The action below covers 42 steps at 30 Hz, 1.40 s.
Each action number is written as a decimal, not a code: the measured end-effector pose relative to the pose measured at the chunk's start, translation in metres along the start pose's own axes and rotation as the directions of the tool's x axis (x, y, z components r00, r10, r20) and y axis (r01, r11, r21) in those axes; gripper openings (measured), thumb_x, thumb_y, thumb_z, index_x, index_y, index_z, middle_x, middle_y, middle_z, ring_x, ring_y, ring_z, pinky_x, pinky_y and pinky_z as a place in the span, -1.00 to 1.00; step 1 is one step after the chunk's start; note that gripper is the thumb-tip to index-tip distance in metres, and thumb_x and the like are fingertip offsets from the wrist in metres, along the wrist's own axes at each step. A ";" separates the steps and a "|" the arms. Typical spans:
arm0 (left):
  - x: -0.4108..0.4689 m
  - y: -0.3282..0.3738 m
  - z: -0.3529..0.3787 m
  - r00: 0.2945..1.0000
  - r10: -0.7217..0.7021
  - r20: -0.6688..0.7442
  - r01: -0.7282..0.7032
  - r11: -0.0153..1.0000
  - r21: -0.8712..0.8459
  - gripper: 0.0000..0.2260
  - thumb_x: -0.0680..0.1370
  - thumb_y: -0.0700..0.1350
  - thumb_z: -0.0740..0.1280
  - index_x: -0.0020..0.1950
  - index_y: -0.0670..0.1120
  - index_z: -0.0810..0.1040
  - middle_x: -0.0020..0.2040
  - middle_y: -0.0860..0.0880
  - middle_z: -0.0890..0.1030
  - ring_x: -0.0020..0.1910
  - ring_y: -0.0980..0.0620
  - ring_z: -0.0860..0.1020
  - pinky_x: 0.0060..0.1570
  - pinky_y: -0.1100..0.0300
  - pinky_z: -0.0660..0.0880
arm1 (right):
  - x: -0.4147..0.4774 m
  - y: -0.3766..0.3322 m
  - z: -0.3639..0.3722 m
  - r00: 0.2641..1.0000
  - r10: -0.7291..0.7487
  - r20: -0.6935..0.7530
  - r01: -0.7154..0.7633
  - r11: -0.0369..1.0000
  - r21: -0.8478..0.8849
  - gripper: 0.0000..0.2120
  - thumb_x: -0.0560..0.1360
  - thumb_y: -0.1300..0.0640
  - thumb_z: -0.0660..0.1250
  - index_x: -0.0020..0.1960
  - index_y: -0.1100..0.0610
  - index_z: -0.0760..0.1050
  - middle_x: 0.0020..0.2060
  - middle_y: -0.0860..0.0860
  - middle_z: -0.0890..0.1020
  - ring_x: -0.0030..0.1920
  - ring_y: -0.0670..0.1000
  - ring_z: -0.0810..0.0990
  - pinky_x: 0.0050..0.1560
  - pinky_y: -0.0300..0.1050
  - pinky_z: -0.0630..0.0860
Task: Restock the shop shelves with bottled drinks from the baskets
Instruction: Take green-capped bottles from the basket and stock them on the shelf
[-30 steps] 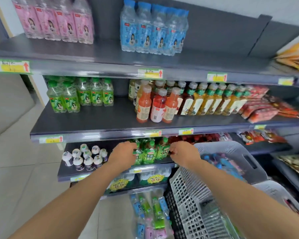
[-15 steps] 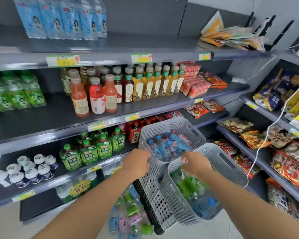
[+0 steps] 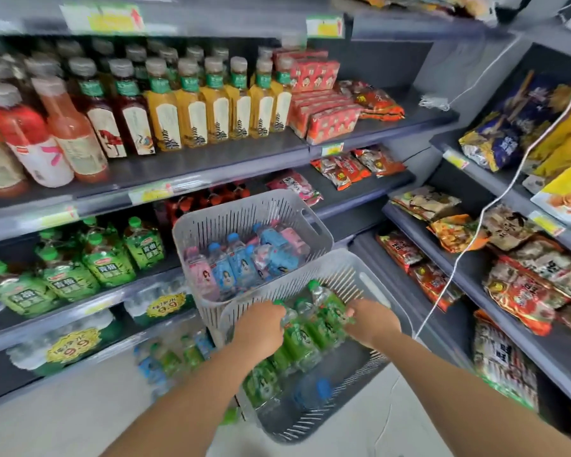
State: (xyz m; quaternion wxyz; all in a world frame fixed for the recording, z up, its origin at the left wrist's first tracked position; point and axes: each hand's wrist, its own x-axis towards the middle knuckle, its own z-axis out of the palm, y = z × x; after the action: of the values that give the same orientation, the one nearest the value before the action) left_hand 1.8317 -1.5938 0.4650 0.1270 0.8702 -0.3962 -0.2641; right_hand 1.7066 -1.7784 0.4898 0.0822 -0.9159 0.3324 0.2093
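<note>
Two grey slotted baskets stand in front of the shelves. The near basket (image 3: 373, 282) holds green-label bottles (image 3: 310, 334) and a blue-capped one (image 3: 314, 390). My left hand (image 3: 261, 328) and my right hand (image 3: 370, 321) are both down in it, fingers curled round green bottles. The far basket (image 3: 244, 212) holds pink and blue bottles (image 3: 241, 268). Matching green bottles (image 3: 106, 258) stand on the lower left shelf.
Juice and tea bottles (image 3: 185, 110) fill the shelf above. Snack packs (image 3: 524, 291) line the shelves at the right, with a white cable (image 3: 475, 225) hanging across them. Wrapped bottle packs (image 3: 165, 357) lie on the floor at the left.
My view swung right from the lower shelf to the baskets. Both hands left the shelf's green bottles, came down over the near basket and now grip green bottles inside it.
</note>
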 end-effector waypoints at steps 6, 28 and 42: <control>0.036 0.015 0.050 0.972 -0.200 0.125 0.212 0.973 -0.096 -0.52 0.56 -0.02 0.32 0.44 -0.14 0.33 0.27 -0.14 0.50 0.23 -0.12 0.50 0.20 0.05 0.48 | 0.039 0.031 0.033 0.994 0.066 0.084 -0.072 0.995 0.066 -0.66 0.50 -0.01 0.26 0.24 0.04 0.50 0.19 0.06 0.58 0.21 0.13 0.54 0.13 0.02 0.54; 0.078 0.013 0.094 0.729 -0.453 0.514 0.644 0.201 -0.738 -0.16 0.30 -0.09 0.60 0.46 -0.18 0.23 0.39 -0.16 0.40 0.33 -0.19 0.43 0.03 0.00 0.57 | 0.113 0.033 0.075 0.809 0.117 0.576 -0.498 0.656 0.567 -0.50 0.27 0.01 0.59 0.03 0.27 0.50 -0.27 0.07 0.52 -0.35 0.01 0.46 -0.33 -0.14 0.46; 0.019 0.016 -0.032 0.890 -0.328 0.318 0.398 0.215 -0.892 -0.22 0.22 -0.18 0.62 0.36 -0.02 0.37 0.30 -0.04 0.52 0.24 -0.08 0.50 0.18 -0.09 0.51 | 0.053 0.001 -0.037 0.860 -0.284 0.425 -0.205 0.571 0.795 -0.28 0.27 0.19 0.56 0.37 0.06 0.38 0.31 0.08 0.48 0.23 0.07 0.52 0.37 0.04 0.38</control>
State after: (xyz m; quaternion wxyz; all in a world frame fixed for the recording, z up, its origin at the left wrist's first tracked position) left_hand 1.8500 -1.6185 0.4920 0.5314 0.6883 0.0440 -0.4918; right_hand 1.7553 -1.8201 0.4997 0.5860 -0.6893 0.3351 0.2631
